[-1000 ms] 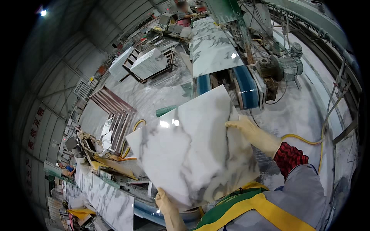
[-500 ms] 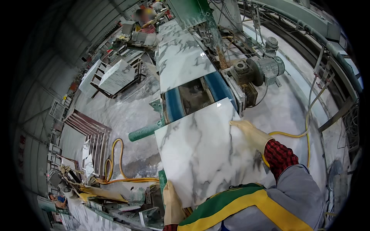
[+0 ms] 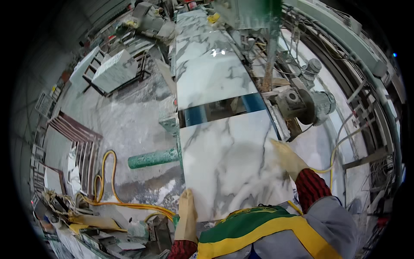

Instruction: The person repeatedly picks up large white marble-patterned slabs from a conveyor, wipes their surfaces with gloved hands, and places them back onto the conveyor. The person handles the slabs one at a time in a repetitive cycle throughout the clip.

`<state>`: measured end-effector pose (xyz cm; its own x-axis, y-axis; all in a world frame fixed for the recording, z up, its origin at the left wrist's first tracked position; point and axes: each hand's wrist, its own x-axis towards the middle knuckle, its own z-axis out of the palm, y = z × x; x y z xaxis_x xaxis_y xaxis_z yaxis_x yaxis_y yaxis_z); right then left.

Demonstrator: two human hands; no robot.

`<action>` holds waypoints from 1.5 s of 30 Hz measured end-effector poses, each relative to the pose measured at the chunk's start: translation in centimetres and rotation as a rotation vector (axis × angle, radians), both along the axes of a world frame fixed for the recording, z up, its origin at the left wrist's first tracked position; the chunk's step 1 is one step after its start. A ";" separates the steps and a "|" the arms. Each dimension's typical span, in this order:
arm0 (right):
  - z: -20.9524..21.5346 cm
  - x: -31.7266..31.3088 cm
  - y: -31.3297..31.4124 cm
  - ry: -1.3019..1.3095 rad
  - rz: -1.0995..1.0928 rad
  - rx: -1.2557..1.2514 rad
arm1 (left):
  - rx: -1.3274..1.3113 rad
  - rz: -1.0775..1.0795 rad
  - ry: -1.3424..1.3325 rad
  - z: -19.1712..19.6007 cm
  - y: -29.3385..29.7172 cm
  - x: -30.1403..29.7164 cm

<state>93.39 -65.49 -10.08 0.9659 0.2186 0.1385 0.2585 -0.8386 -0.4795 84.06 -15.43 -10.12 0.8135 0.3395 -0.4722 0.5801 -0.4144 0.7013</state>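
Observation:
A white marble-look slab (image 3: 228, 155) with grey veins lies in front of me, at the near end of a conveyor line. My left hand (image 3: 186, 213), in a cream glove, grips its left edge near the corner closest to me. On the opposite edge, my gloved right hand (image 3: 288, 157) is closed with its fingertips at the slab's side; the thumbs and undersides are hard to see. Beyond a narrow gap lies a second veined slab (image 3: 213, 77), resting on the line. Blue belts (image 3: 196, 116) show in that gap.
A motor with gearbox (image 3: 321, 103) stands right of the line, beneath a green machine (image 3: 254, 15). To the left, a green pipe (image 3: 153, 158) juts out. A yellow hose (image 3: 129, 204) crosses the floor. Stacked slabs (image 3: 116, 71) sit on a frame farther back.
The held slab has turned from a slant to nearly square with the line. The gap to the slab ahead has narrowed. Both hands stay on its edges while my view has shifted.

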 end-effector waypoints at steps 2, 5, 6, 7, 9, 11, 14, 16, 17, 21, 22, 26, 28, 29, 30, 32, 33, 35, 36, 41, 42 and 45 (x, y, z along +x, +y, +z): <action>-3.4 -0.5 -2.7 0.344 -0.172 0.281 | -0.057 0.056 0.032 3.5 -2.2 2.6; 2.0 -4.2 0.3 0.847 -0.581 1.387 | 0.129 -0.144 0.131 0.5 -0.2 4.0; 4.4 -5.6 1.9 0.884 -0.625 1.438 | 0.100 -0.096 0.177 0.2 -0.2 4.3; 4.8 -6.9 2.7 0.856 -0.674 1.320 | 0.054 -0.059 0.224 0.5 -0.5 5.2; 4.0 -7.8 3.1 0.825 -0.715 1.159 | 0.009 0.002 0.249 1.9 -1.1 6.7; 2.9 -7.7 2.6 0.795 -0.726 1.131 | -0.013 0.012 0.215 3.7 -2.1 7.8; -0.9 -6.3 1.2 0.803 -0.680 1.195 | -0.128 0.118 0.021 1.0 -1.7 8.0; -2.3 -5.9 0.5 0.816 -0.680 1.174 | -0.024 0.089 0.102 1.2 -1.5 9.0; -2.5 -5.5 0.4 0.823 -0.689 1.131 | 0.024 0.075 0.140 1.5 -1.7 9.7; -1.5 -3.7 1.1 0.785 -0.678 1.040 | 0.032 0.075 0.069 3.8 -2.7 11.1; -1.0 -3.4 1.3 0.758 -0.661 1.034 | 0.032 0.066 0.052 3.6 -2.7 11.0; -3.6 -2.8 0.0 0.790 -0.713 0.929 | 0.133 0.040 -0.063 0.0 -1.7 11.4; -6.2 -2.6 -1.1 0.780 -0.772 0.810 | 0.013 0.018 0.058 3.9 -2.9 12.8; -6.2 -2.6 -1.1 0.769 -0.757 0.833 | -0.044 0.011 0.114 5.9 -3.3 13.3; -5.4 -2.2 -0.6 0.758 -0.735 0.856 | -0.013 0.025 0.103 4.9 -2.8 13.2; -4.6 -1.5 0.1 0.746 -0.716 0.894 | 0.044 0.046 0.078 1.2 -1.4 13.3; -4.4 -1.4 0.2 0.747 -0.721 0.911 | 0.039 0.050 0.070 0.1 -1.0 13.4; -4.3 -1.3 0.3 0.732 -0.723 0.942 | 0.027 0.054 0.059 -0.8 -0.9 13.8; -4.3 -1.2 0.3 0.715 -0.716 0.957 | 0.035 0.039 0.066 -1.1 -0.8 13.8; -3.1 -0.4 0.6 0.726 -0.730 0.897 | 0.018 0.025 0.132 -0.1 -0.7 14.9; -2.8 -0.1 0.5 0.739 -0.744 0.842 | 0.025 0.024 0.132 -0.5 -0.6 14.9; -2.6 0.3 0.7 0.718 -0.759 0.816 | 0.015 0.027 0.123 -0.9 -0.5 15.2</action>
<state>93.71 -64.80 -12.73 0.7242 -0.3060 -0.6180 -0.6643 -0.0689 -0.7443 99.31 -15.94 -11.04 0.7401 0.3686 -0.5625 0.6725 -0.4074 0.6178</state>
